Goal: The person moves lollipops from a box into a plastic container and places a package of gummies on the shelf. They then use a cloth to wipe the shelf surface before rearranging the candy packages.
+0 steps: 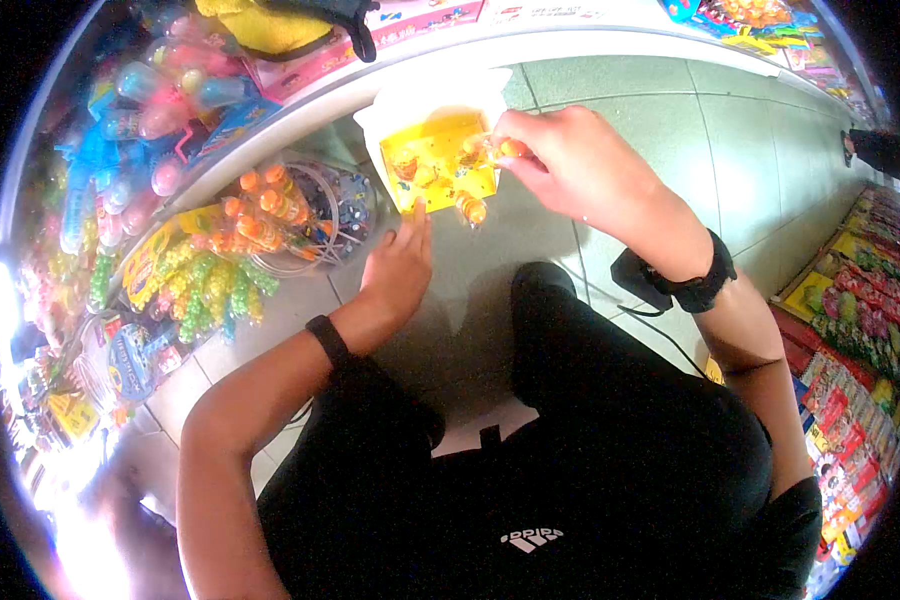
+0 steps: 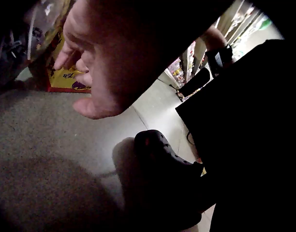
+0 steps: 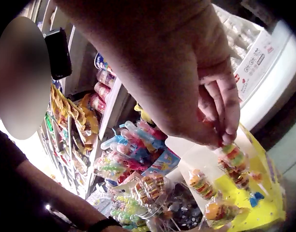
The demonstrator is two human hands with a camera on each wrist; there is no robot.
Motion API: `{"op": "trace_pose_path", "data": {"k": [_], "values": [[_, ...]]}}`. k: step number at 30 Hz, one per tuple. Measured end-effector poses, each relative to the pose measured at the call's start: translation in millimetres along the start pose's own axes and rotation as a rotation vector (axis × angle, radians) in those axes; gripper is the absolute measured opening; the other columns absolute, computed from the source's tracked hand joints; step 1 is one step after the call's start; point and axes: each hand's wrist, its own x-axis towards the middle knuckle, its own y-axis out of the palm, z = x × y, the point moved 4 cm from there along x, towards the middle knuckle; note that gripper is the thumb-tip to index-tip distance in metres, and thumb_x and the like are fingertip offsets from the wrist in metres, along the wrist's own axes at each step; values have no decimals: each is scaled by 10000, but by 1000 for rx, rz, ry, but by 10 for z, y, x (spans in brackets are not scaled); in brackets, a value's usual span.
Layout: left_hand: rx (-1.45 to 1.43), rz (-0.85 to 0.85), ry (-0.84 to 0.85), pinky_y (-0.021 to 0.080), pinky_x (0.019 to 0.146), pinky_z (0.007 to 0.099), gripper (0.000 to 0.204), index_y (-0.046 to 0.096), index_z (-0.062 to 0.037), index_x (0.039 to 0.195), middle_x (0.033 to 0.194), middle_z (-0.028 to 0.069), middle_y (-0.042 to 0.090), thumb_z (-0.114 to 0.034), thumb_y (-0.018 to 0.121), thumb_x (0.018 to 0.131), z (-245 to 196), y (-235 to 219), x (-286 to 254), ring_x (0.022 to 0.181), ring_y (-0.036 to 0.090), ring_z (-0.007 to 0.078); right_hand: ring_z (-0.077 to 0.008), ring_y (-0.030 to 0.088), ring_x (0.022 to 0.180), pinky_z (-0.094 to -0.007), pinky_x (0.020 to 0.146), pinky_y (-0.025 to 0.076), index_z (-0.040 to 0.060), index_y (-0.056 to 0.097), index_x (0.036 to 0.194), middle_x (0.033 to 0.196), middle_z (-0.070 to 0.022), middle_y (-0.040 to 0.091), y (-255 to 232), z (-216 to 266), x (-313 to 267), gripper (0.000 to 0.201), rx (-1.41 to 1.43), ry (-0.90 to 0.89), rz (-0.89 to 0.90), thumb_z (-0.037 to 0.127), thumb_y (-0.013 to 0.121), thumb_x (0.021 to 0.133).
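A yellow box (image 1: 450, 130) with a raised white flap stands before the shelf, several clear-wrapped, layered candies inside. Over its right side my right hand (image 1: 580, 165) pinches a wrapped candy (image 3: 233, 157) between thumb and fingertips, as the right wrist view shows. Another wrapped candy (image 1: 472, 209) sits at the box's near edge. My left hand (image 1: 400, 265) reaches to that same near edge, fingertips at the box and fingers mostly extended. In the left wrist view, the left thumb stands apart from the fingers, beside the box's red-edged side (image 2: 66, 89).
Left of the box stands a clear tub (image 1: 355, 215) with orange-topped candies (image 1: 270, 210) and green bead-like candies (image 1: 195, 275) beside it. A white shelf edge (image 1: 310, 105) curves behind. Packets (image 1: 850, 320) line the right side. A dark shoe (image 2: 155, 145) rests on the tiled floor.
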Motion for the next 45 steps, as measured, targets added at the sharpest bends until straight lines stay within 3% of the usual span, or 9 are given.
{"op": "trace_pose_path", "data": {"k": [3, 13, 18, 25, 28, 30, 33, 38, 45], "values": [[6, -31, -2, 462, 892, 305, 558, 446, 114, 1292, 1445, 290, 312, -87, 526, 778, 0, 0, 1, 1216, 451, 289, -338, 634, 651, -400, 588, 503, 71, 604, 960, 705, -157, 632, 1, 22, -27, 143, -4, 36, 69, 118, 636, 829], [-9, -43, -13, 445, 880, 299, 525, 453, 108, 1296, 1456, 280, 307, -80, 515, 809, 0, 50, 10, 1181, 471, 267, -393, 635, 680, -469, 609, 523, 4, 602, 868, 709, -229, 618, 182, -34, 25, 101, -16, -25, 62, 69, 573, 796], [-73, 37, -35, 434, 932, 318, 522, 449, 98, 1296, 1460, 268, 299, -80, 494, 807, 17, 26, 17, 1249, 423, 272, -344, 649, 733, -410, 647, 526, 75, 593, 1016, 794, -183, 648, 507, -258, 75, 170, -113, 83, 101, 116, 610, 851], [-75, 11, -12, 441, 919, 322, 528, 455, 105, 1288, 1464, 270, 287, -77, 500, 795, 26, 23, -8, 1245, 432, 272, -295, 663, 696, -384, 614, 524, 98, 572, 1048, 786, -149, 655, 52, -63, -36, 253, 73, 112, 51, 132, 671, 818], [-90, -42, -13, 452, 893, 319, 531, 460, 110, 1280, 1463, 271, 289, -79, 506, 786, 22, 43, -20, 1238, 441, 274, -228, 654, 868, -349, 686, 531, 116, 584, 1057, 1006, -95, 658, -44, 131, -112, 306, -15, 160, 101, 145, 709, 779], [-97, -98, -21, 458, 879, 316, 532, 462, 113, 1275, 1463, 271, 291, -80, 509, 782, 20, 45, -27, 1234, 446, 274, -198, 546, 1103, -322, 858, 495, 113, 611, 1010, 1246, -36, 553, 85, 363, -139, 265, -283, -142, 135, 145, 691, 759], [-59, -72, -22, 463, 863, 310, 522, 473, 107, 1270, 1460, 266, 304, -84, 512, 786, 0, 16, -4, 1221, 456, 263, -219, 408, 1242, -348, 1003, 407, 98, 665, 1016, 1331, -27, 458, 418, 455, -175, 291, -479, -458, -13, 177, 632, 738], [17, 4, -27, 457, 859, 290, 520, 492, 69, 1280, 1464, 250, 315, -124, 526, 798, -5, 27, 12, 1199, 461, 229, -219, 446, 1220, -353, 993, 415, 97, 695, 914, 1220, -42, 546, 425, 343, 93, 209, -418, -406, -94, 188, 590, 758], [134, 8, 20, 450, 840, 254, 541, 487, 58, 1295, 1465, 252, 309, -168, 528, 805, -10, 34, 1, 1231, 425, 238, -270, 626, 913, -370, 807, 512, 94, 644, 807, 880, -75, 637, 390, 144, 479, 93, -320, -317, -47, 160, 592, 767]]}}
